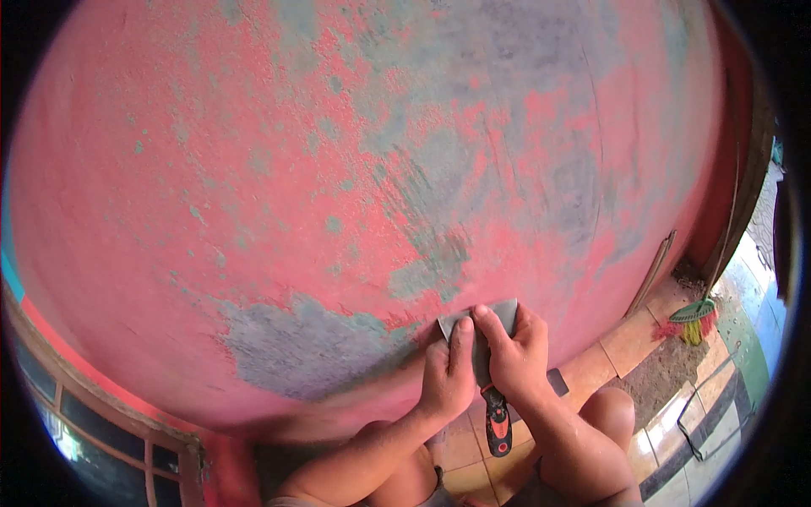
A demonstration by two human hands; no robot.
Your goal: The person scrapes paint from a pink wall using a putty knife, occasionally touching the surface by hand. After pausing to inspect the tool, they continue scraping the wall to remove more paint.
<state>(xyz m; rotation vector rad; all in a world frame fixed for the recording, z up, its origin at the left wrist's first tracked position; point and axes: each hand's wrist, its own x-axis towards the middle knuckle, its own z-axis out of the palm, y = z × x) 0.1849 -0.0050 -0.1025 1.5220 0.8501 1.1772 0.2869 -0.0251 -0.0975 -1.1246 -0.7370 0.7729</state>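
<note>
Both hands grip a putty knife by its wide metal blade. My left hand has its thumb along the blade's left side, and my right hand pinches the right side. The black and orange handle hangs below, free of the fingers. The blade's top edge is at the lower part of a wall; whether it touches cannot be made out. Red paint on this wall is worn off in patches, with grey and green showing. A large bare grey patch lies left of my hands.
A broom with coloured bristles leans at the right, near wooden sticks against the wall. Dirt and a dark cable lie on the tiled floor. A framed window stands at lower left.
</note>
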